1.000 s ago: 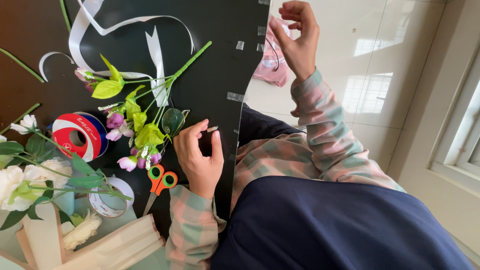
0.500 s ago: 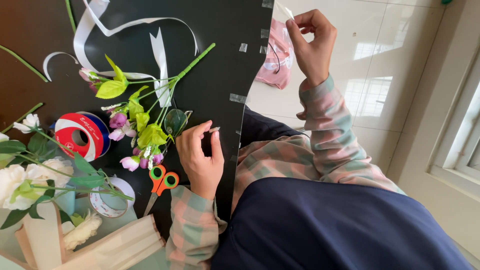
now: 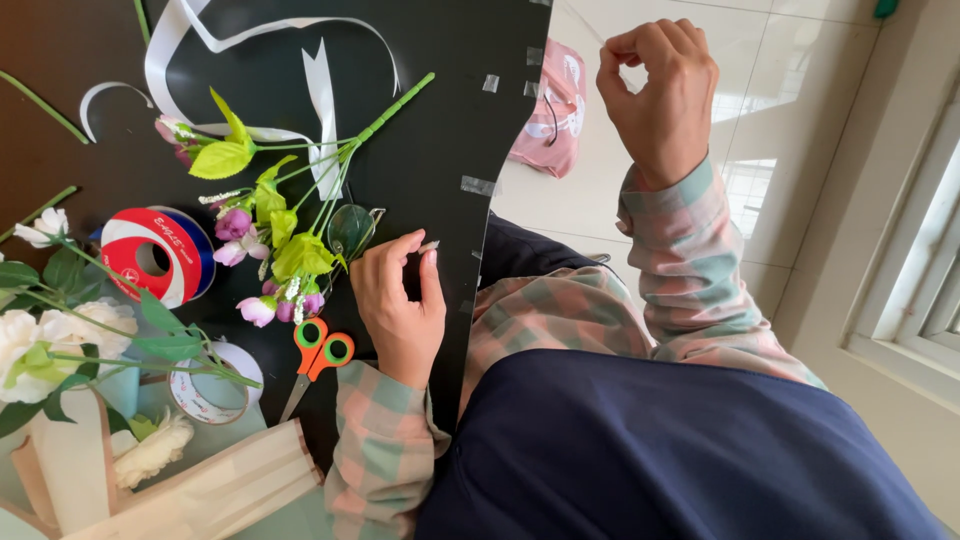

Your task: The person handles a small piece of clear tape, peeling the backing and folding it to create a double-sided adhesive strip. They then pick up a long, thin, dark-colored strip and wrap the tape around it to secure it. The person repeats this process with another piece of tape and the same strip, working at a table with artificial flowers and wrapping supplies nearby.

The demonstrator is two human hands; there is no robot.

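Note:
My left hand [image 3: 400, 310] rests on the black tabletop [image 3: 440, 120] near its edge, thumb and forefinger pinched on a small pale strip [image 3: 429, 246]. Just left of it lies a spray of artificial flowers [image 3: 285, 240] with pink buds, yellow-green leaves and a green stem. Orange-handled scissors [image 3: 318, 352] lie beside my wrist. My right hand [image 3: 660, 90] is raised off the table over the floor, fingers curled closed; I cannot see anything in it.
White ribbon [image 3: 320, 75] loops across the table's far part. A red, white and blue ribbon spool [image 3: 150, 255], a tape roll [image 3: 215, 385], white artificial roses [image 3: 60, 340] and pale wrapping paper [image 3: 200, 490] lie at the left. A pink bag [image 3: 555, 110] sits on the tiled floor.
My right hand has drifted right, away from the table's edge, and closed into a tighter fist. My left hand stays in place, still pinching.

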